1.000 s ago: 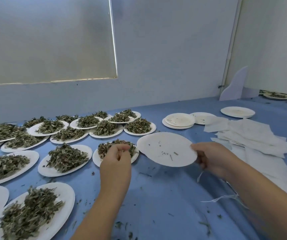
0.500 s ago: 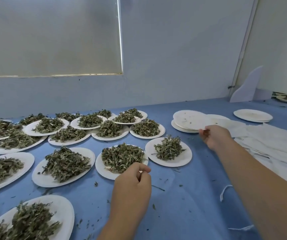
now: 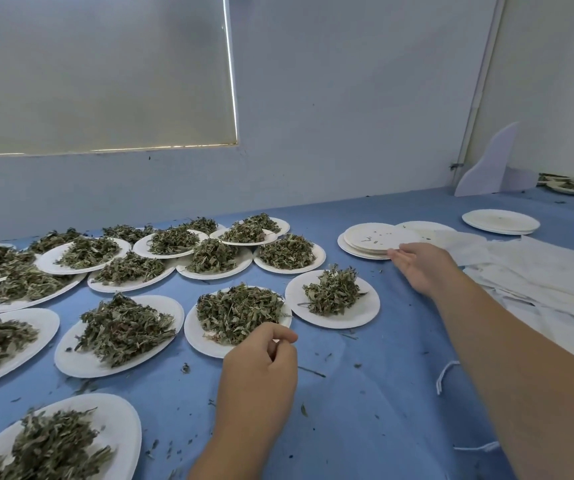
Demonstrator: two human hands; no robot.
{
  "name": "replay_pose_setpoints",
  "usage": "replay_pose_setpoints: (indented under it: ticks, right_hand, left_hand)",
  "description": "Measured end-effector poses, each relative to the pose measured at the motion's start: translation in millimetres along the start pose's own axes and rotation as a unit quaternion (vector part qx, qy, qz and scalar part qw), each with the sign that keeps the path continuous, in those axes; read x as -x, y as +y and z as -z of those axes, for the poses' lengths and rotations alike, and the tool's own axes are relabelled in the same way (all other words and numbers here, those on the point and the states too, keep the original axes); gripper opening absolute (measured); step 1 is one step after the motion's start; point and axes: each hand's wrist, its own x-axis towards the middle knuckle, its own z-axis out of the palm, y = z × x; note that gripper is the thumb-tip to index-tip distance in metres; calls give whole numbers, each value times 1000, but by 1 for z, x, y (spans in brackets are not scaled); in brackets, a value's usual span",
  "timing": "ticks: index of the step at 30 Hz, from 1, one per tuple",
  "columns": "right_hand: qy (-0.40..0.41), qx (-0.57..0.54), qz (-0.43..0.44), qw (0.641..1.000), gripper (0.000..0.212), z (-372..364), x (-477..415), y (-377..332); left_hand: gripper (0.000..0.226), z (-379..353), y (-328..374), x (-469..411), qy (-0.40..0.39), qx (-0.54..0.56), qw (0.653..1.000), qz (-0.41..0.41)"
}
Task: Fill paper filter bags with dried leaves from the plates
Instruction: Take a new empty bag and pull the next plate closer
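Several white plates heaped with dried green leaves cover the left half of the blue table (image 3: 375,410). My left hand (image 3: 261,368) hovers at the front rim of one such plate (image 3: 202,341), its fingers curled with nothing visible in them. Another leaf plate (image 3: 299,306) lies just to its right. My right hand (image 3: 420,268) reaches out to a stack of empty plates (image 3: 372,240), fingertips touching the top plate's near rim. A pile of white paper filter bags (image 3: 538,271) lies to the right of that hand, with loose strings (image 3: 446,375) near my forearm.
More empty plates (image 3: 500,221) sit at the back right. A white shaped board (image 3: 490,164) leans in the corner, with further leaf plates (image 3: 573,185) behind it. Leaf crumbs are scattered over the cloth between my arms. A wall with a covered window closes off the back.
My right hand carried the emptied plate away to the right and laid it on the stack. My left hand dropped from above the leaf plate to its front rim.
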Motion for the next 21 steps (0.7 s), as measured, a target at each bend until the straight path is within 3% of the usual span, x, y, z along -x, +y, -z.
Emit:
replay_pose_setpoints:
  ticks: [3, 7, 12, 15, 21]
  right_hand:
    - [-26, 91, 18, 995, 22, 9, 12, -9]
    - [-46, 236, 41, 970, 18, 26, 42, -35]
    - [-99, 422, 111, 894, 9, 58, 97, -58]
    - [-97, 560, 151, 809, 10, 77, 121, -71]
    - [-115, 811, 149, 555, 38, 107, 160, -76]
  left_hand:
    - [29, 0, -1, -1, -5, -10, 1000, -8]
    - [28, 1, 0, 0, -10, -20, 1000, -9]
    - [28, 2, 1, 2, -45, -62, 997, -22]
    - [29, 4, 2, 4, -59, -83, 994, -25]
    - [29, 9, 5, 12, -89, -91, 991, -36]
